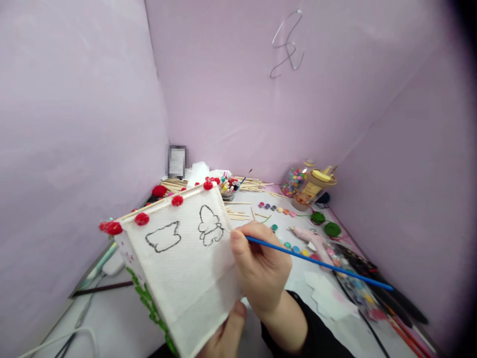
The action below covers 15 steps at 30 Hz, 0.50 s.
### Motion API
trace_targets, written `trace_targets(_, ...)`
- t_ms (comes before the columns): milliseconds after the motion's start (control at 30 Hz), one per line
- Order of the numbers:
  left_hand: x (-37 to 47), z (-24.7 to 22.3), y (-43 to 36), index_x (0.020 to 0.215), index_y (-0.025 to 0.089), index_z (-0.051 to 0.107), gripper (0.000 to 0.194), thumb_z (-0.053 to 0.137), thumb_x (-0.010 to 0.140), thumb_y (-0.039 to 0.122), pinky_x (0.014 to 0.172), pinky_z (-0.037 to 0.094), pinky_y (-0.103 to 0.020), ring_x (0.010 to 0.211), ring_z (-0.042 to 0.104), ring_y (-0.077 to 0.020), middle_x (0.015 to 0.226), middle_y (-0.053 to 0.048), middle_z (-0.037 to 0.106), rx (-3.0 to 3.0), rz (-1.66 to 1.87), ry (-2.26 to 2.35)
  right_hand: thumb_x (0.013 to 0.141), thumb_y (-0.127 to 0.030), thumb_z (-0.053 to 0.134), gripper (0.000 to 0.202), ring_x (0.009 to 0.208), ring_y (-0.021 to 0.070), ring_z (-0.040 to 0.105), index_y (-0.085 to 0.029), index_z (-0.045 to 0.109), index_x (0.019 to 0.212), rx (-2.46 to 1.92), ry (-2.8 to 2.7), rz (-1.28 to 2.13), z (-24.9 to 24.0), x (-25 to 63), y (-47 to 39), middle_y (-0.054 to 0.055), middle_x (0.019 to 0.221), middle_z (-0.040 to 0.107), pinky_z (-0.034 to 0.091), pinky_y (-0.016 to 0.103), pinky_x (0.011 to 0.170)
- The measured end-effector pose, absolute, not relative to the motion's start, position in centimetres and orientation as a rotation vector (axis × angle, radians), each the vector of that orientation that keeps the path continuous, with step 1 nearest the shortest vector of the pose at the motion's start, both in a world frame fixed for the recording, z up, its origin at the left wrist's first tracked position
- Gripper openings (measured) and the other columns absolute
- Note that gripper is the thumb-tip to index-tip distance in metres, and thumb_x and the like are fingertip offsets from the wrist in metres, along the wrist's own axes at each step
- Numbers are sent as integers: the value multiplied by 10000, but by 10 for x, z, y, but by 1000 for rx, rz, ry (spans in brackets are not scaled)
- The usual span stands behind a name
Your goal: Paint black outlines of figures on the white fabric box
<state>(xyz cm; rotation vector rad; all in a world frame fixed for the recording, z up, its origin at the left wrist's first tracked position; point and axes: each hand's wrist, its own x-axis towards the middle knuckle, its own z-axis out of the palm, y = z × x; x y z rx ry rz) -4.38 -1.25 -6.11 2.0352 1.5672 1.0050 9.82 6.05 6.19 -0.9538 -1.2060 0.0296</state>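
A blue-handled paintbrush is pinched between the thumb and fingers of my right hand, its tip end at the right edge of a butterfly outline. The outline is drawn in black on a white fabric-covered box, beside a second, cloud-like black outline. My left hand grips the box from below at its lower right corner, thumb on the edge; its other fingers are mostly hidden. Red pompoms line the top edge. Green leafy trim runs down the left side.
Small paint pots sit on the white table, near a pink glue gun and green yarn balls. Jars stand at the back right. Wooden sticks lie behind the box, and cables cross the left side.
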Motion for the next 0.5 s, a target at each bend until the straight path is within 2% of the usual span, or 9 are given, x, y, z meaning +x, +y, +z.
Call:
trace_targets(233,-47,-67,-15,1248,414,843,316,743,957,340,1200,560,-387,1356,716,-294,1202,76,864,2162,851,1633,941,-129,684,151,564,110,618,-214,700,818,-952,-1206,48,60,99,61,-40,655,678,534,223,552)
trace_targets(500,-46,-67,-9,1237,396,852,334,751,932,306,1264,483,-360,1435,650,-276,1199,75,869,2186,927,1554,953,-138,652,174,557,118,641,-222,692,806,-949,-1146,78,61,101,62,-37,659,698,523,225,517)
